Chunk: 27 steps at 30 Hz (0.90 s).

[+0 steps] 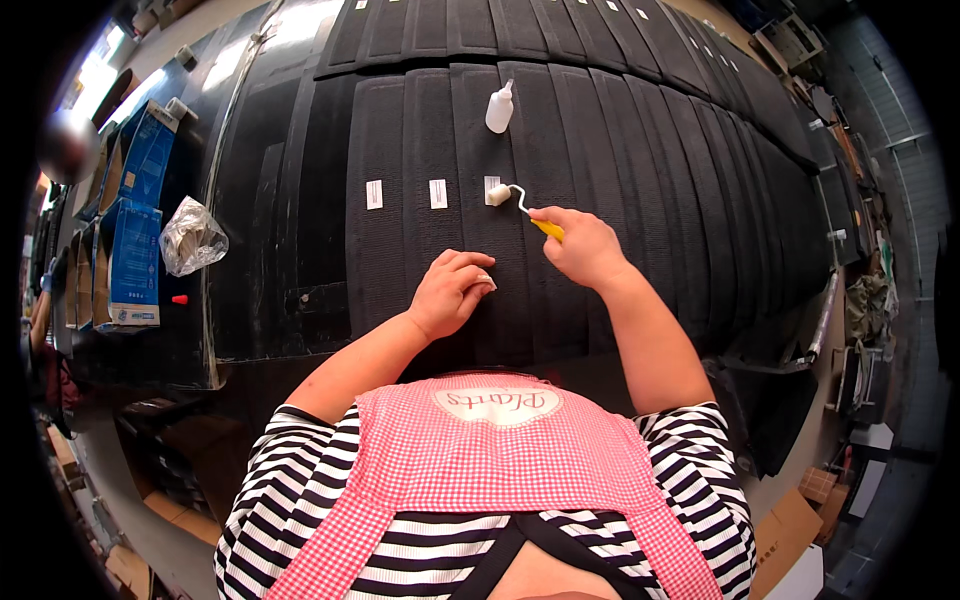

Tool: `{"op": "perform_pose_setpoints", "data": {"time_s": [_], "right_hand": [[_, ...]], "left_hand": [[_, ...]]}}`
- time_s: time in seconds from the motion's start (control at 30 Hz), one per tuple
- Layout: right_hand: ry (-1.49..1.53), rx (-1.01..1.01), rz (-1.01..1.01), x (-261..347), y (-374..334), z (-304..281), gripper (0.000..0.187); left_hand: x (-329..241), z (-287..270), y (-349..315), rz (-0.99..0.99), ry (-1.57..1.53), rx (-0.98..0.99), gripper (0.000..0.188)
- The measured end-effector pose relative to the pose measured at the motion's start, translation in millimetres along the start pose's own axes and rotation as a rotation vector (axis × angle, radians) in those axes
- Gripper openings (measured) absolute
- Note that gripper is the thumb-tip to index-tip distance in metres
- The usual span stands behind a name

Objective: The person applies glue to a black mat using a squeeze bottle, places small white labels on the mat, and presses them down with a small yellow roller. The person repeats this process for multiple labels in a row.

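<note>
My right hand (pixel 585 247) is closed around the yellow handle of a small paint roller (pixel 548 229). The pale roller head rests at a white label (pixel 491 184) on a ribbed black mat (pixel 535 300). Closer to me, my left hand (pixel 450 295) lies over the mats, its fingers pinching a small white piece (pixel 487 281) that looks like labels or paper. To the left, one white label (pixel 438 194) and another white label (pixel 374 194) sit on neighbouring mats. Beyond the roller is a translucent white squeeze bottle (pixel 499 110) with a pointed nozzle.
Overlapping black mats run to the right, with a second row (pixel 450 30) behind. On the table's left are open blue cardboard boxes (pixel 135 250), a clear plastic bag (pixel 193 237) and a small red cap (pixel 180 299). Another person's arm (pixel 43 310) shows at the far left.
</note>
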State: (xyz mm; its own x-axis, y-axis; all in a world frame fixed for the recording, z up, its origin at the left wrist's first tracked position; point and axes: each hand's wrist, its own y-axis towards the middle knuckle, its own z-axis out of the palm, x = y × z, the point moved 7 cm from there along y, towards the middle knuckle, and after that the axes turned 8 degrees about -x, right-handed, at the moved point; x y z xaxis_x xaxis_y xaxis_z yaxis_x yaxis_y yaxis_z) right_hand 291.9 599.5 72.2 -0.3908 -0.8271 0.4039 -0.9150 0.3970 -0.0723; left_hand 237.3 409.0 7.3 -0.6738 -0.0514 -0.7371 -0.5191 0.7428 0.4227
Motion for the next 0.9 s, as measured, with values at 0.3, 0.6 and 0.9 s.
{"op": "perform_pose_setpoints", "data": {"time_s": [0.3,0.6,0.9], "right_hand": [[0.075,-0.104,-0.102,3.0,-6.1,-23.7,0.04],[0.918,-0.141,0.213,-34.0,-6.2,16.9,0.047],[0.517,-0.171,0.131,-18.7,48.9,37.8,0.014]], "left_hand": [[0.3,0.7,0.9,0.003,-0.007,0.009,0.006],[2.8,-5.0,0.0,-0.034,-0.086,-0.021,0.007],[9.2,-9.6,1.4,-0.161,-0.181,0.016,0.007]]}}
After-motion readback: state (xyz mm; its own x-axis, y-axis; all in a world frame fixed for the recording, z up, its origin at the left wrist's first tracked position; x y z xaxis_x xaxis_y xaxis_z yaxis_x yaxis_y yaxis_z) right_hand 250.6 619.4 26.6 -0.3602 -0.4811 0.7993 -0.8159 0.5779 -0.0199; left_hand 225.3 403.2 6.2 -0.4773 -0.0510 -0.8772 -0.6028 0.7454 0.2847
